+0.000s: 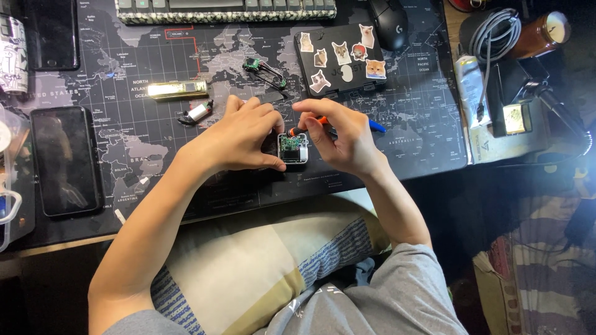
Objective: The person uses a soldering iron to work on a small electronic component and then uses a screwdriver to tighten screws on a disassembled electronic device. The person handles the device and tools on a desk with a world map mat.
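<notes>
Left hand [245, 138] is curled around a small opened device [292, 147] at frame centre, thumb under its lower edge, fingers over the top left; green circuit board shows inside the white casing. Right hand [341, 138] is closed around a screwdriver [338, 122] with an orange grip and a blue end, the tip pointing at the device's upper edge; its thumb and fingers also touch the device's right side. Device sits on or just above the bench [434, 111], which is covered by a dark world-map mat; contact with the mat cannot be told.

Around it: at 12 o'clock of the device, a small green board with wires [264, 70]. At 1 o'clock, a black case with cat stickers [341, 59], and beyond it a black mouse [389, 22]. At 10 o'clock, a small silver part [197, 112], and further out a gold-coloured bar [177, 89]. At 9 o'clock, well apart, a black phone [65, 160] lying flat; a second phone [53, 34] at 10 o'clock near the corner. Keyboard [226, 9] along the top edge. At 2 o'clock, a coiled grey cable [493, 31] and a brown jar [540, 32]. Striped cushion [261, 260] on the lap at 6 o'clock.
</notes>
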